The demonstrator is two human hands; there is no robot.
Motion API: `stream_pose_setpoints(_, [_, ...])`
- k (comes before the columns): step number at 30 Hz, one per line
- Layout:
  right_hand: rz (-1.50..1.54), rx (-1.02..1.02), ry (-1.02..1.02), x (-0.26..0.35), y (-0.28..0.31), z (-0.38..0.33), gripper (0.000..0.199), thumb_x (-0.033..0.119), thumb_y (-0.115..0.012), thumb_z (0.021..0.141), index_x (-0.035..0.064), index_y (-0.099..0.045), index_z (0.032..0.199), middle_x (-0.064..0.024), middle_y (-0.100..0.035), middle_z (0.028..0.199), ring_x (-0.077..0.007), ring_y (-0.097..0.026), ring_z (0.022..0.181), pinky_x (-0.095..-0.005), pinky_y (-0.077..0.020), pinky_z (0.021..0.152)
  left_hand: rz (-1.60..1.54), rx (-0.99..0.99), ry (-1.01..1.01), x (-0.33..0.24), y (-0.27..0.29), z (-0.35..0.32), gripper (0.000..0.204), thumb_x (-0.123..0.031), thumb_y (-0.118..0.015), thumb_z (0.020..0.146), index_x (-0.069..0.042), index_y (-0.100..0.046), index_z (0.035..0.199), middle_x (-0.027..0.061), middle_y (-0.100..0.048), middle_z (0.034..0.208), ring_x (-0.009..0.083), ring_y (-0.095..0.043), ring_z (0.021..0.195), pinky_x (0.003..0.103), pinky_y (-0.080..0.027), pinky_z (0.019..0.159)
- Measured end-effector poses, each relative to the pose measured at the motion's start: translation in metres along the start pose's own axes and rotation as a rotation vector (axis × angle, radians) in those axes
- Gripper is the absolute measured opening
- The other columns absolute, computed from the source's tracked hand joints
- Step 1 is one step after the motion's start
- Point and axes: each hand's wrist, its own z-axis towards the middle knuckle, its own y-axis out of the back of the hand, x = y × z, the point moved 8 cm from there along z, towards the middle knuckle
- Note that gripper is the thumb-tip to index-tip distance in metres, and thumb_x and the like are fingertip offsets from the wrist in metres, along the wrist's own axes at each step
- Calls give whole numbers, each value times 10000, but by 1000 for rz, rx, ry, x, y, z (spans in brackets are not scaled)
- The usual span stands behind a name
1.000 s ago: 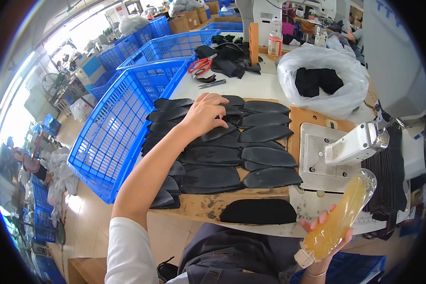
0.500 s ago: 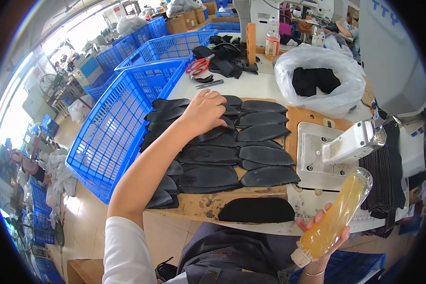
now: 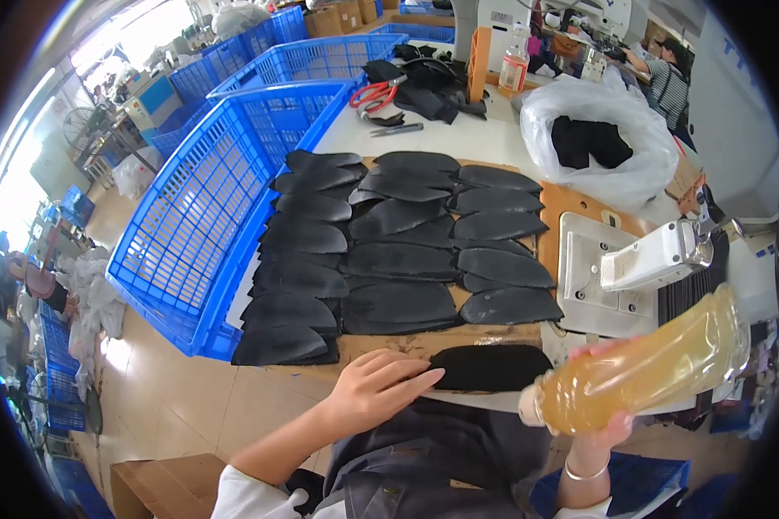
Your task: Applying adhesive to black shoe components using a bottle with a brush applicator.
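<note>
The left hand, fingers loosely spread and empty, is reaching toward the flat black oval fabric piece lying just beyond its fingertips at the tabletop near edge, long axis running left-right. The right hand is gripping a clear plastic bottle of amber liquid, tilted.

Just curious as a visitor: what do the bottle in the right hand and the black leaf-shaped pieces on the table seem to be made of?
Bottle: looks like clear, glossy plastic, since amber liquid shows through. Black pieces: probably leather or a synthetic sheet, flat and thin with a dull sheen; the pictures can't settle which. The piece by the left hand looks softer and matte, perhaps fabric.
</note>
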Motion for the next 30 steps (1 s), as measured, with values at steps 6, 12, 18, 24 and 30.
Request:
stream_pose_setpoints(6, [-449,363,106,-16,-81,8,824,402,-736,738,-13,-313,1311,-184,-487,1111,-293,-519,1050,-440,-448,918,-19,-197,-47,5,-3,-23,281,-79,-630,682,-33,-658,958,85,-674,905,214,-676,798,298,-549,655])
stream_pose_setpoints(12, [-894,729,145,-49,-125,3,718,304,-779,675,-17,-413,1203,-165,-513,1082,-257,-531,1029,-391,-460,885,-36,-193,-28,9,0,-26,246,-92,-612,700,-20,-647,932,89,-675,929,210,-677,816,292,-544,678])
stream_pose_setpoints(18, [-1003,607,52,-37,-134,3,646,258,-763,656,-16,-463,1159,-153,-531,1079,-242,-536,1008,-363,-458,858,-152,-132,73,15,-9,-32,249,-86,-619,709,-29,-635,952,66,-655,891,185,-663,785,274,-528,666])
stream_pose_setpoints(24, [-1013,419,311,-18,-63,5,671,201,-735,666,-18,-422,1218,-186,-531,1094,-267,-548,996,-367,-479,843,-9,-198,-29,7,-4,-22,246,-74,-629,700,-36,-635,943,63,-657,869,179,-663,766,273,-531,656])
stream_pose_setpoints(30, [-1152,-46,278,42,-10,-6,627,224,-705,724,-45,-424,1216,-182,-553,1050,-285,-582,936,-396,-493,845,-4,-203,-14,7,-1,-24,231,-84,-626,689,-39,-649,914,61,-661,850,178,-664,741,268,-537,651])
